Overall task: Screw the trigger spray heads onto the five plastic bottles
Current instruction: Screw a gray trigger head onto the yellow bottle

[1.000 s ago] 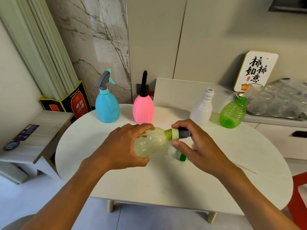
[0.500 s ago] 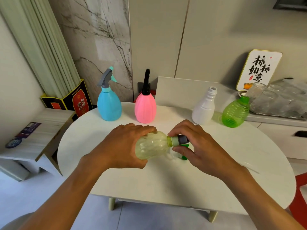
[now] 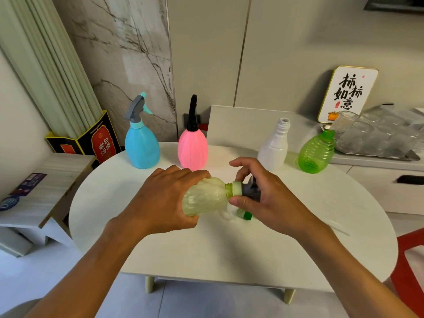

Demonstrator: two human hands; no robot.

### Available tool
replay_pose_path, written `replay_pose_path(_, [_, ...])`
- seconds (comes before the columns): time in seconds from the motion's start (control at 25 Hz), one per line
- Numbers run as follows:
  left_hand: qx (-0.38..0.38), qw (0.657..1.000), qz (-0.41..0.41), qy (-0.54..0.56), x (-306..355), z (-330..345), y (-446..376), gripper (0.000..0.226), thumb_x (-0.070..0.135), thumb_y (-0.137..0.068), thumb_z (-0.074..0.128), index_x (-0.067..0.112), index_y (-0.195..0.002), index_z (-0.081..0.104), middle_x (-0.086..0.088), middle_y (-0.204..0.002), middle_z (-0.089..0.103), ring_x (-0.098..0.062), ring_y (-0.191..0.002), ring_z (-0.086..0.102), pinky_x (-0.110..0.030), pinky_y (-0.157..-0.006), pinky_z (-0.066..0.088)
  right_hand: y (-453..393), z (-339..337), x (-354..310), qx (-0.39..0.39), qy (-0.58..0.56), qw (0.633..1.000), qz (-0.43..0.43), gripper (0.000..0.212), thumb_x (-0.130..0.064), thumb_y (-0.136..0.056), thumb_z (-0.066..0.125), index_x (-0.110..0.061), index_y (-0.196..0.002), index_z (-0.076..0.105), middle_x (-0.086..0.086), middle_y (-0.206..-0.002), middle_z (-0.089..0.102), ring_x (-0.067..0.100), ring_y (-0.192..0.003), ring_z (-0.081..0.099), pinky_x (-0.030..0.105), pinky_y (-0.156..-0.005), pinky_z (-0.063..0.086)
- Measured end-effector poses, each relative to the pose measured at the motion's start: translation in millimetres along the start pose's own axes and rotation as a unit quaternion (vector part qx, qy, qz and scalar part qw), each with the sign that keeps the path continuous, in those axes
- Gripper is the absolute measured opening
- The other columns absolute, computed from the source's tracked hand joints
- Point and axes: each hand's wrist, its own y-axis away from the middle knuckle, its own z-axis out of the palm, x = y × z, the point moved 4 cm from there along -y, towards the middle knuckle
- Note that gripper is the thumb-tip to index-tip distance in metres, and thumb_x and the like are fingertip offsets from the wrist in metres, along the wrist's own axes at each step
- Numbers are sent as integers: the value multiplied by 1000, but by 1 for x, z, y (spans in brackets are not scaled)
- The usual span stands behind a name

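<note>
My left hand (image 3: 165,198) grips a pale yellow-green bottle (image 3: 204,198), held on its side above the white table (image 3: 229,249). My right hand (image 3: 268,198) is closed around a grey trigger spray head with a pale green collar (image 3: 243,189) sitting at the bottle's neck. A blue bottle (image 3: 142,148) with a grey head and a pink bottle (image 3: 192,150) with a black head stand at the back. To their right stand a white bottle (image 3: 274,150) with an open neck and a green bottle (image 3: 317,154). Another spray head (image 3: 243,214) lies on the table under my right hand, mostly hidden.
A tray of clear glasses (image 3: 376,138) and a sign with characters (image 3: 347,95) sit on the counter at back right. A clear tube (image 3: 337,227) lies on the table's right side. A low wooden stand (image 3: 43,191) is at left, a red stool (image 3: 410,267) at right.
My right hand has turned around the bottle's neck, with the fingers now lifted higher over the grey spray head. The left hand keeps the bottle in about the same place.
</note>
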Motion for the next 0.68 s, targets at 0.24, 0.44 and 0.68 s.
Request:
replay_pose_path(0.24, [3, 999, 29, -25, 5, 0, -1, 88, 56, -62, 78, 27, -139, 47, 4, -124, 64, -17, -105, 59, -34, -87, 45, 0, -1, 4, -5, 21, 999, 24, 36, -51, -92, 56, -43, -125, 44, -10, -79, 60, 8, -68, 58, 19, -57, 44])
replay_pose_path(0.44, [32, 997, 41, -49, 5, -1, -1, 88, 54, -59, 79, 27, -136, 46, 1, -118, 68, -21, -99, 62, -38, -81, 49, -1, 1, 6, -27, -22, 998, 54, 49, -37, -89, 69, -46, -128, 39, -14, -91, 54, 7, -66, 55, 25, -62, 49])
replay_pose_path(0.68, [35, 997, 61, -44, 6, 2, -1, 87, 56, -59, 77, 29, -135, 44, 3, -119, 67, -20, -100, 62, -36, -82, 48, -1, -1, 2, -14, -20, 998, 56, 30, -46, -95, 56, -39, -122, 46, -10, -78, 65, 4, -62, 58, 19, -56, 46])
